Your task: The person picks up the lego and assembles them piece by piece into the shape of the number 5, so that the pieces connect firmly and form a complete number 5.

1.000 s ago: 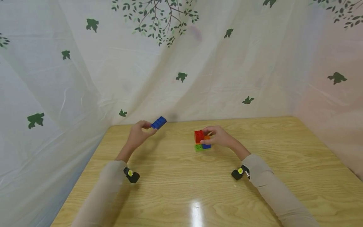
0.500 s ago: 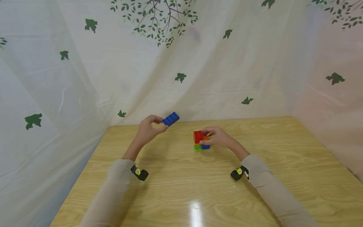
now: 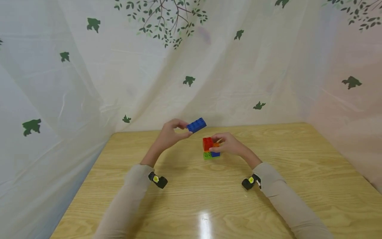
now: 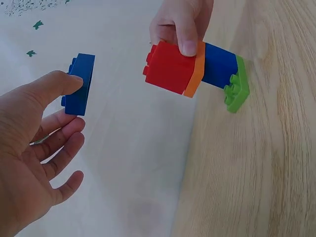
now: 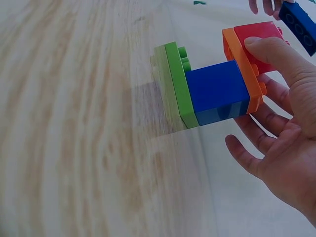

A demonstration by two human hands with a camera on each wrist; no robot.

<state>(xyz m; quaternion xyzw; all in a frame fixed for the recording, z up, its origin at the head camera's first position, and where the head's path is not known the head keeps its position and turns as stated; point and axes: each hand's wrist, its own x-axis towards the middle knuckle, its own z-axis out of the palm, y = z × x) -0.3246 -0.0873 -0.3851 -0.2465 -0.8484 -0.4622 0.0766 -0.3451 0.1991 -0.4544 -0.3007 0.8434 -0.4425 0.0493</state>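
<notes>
My left hand pinches a flat blue toy brick between thumb and forefinger, tilted in the air to the upper left of a small brick stack. In the left wrist view the other fingers spread loosely below that blue brick. The stack has a flat green brick on the table, a taller blue brick on it, then a flat orange brick, and a red brick on top. My right hand grips the stack near its top, its thumb lying against the red brick.
The stack stands on a wood-grain table, toward its far side. Behind rises a pale curtain printed with green birds and leafy branches, meeting the table's back edge. A bright light reflection lies on the near tabletop.
My left hand has moved right and a little away from me with the flat blue brick, drawing near the stack. The right hand has kept its hold, and the stack stays put.
</notes>
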